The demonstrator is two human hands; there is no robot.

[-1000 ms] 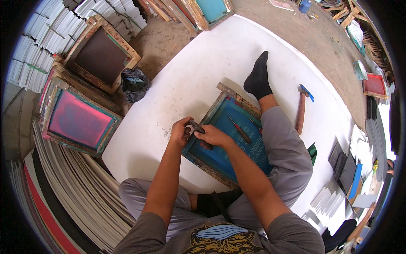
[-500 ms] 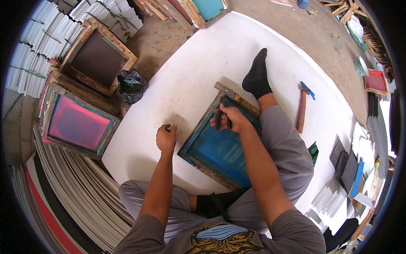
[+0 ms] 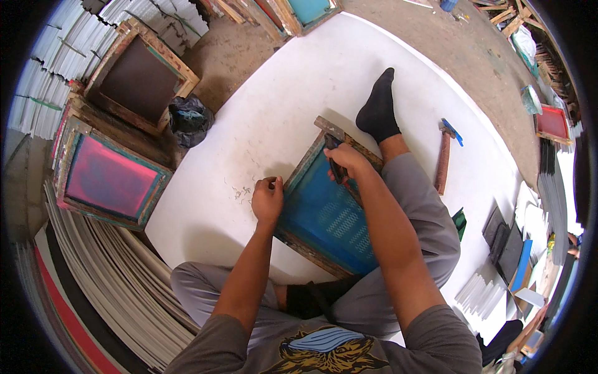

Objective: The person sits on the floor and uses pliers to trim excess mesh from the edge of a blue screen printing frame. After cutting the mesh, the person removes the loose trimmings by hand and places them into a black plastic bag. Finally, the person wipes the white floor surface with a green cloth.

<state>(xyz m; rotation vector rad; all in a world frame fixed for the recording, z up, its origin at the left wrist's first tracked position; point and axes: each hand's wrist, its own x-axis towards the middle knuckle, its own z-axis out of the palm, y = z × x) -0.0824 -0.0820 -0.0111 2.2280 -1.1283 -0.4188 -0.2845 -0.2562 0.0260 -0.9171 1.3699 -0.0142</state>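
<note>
Nearby, leg [image 3: 416,209] between blue screen [image 3: 311,206] and hammer [image 3: 443,162], black bag [image 3: 190,121] left.

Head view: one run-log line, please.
left hand: beside frame, grip unclear | right hand: holding dark tool over blue screen | hammer: lying on white surface

On the left, a pink-panelled frame [image 3: 113,176] stands near a dark-panelled frame [image 3: 140,78], with a black plastic bag [image 3: 189,122] just beside the latter and bundled white sheets [image 3: 75,50] behind, while at far right a red-panelled frame [image 3: 552,123] sits near a pale container [image 3: 531,98] and wood scraps [image 3: 512,23].
</note>
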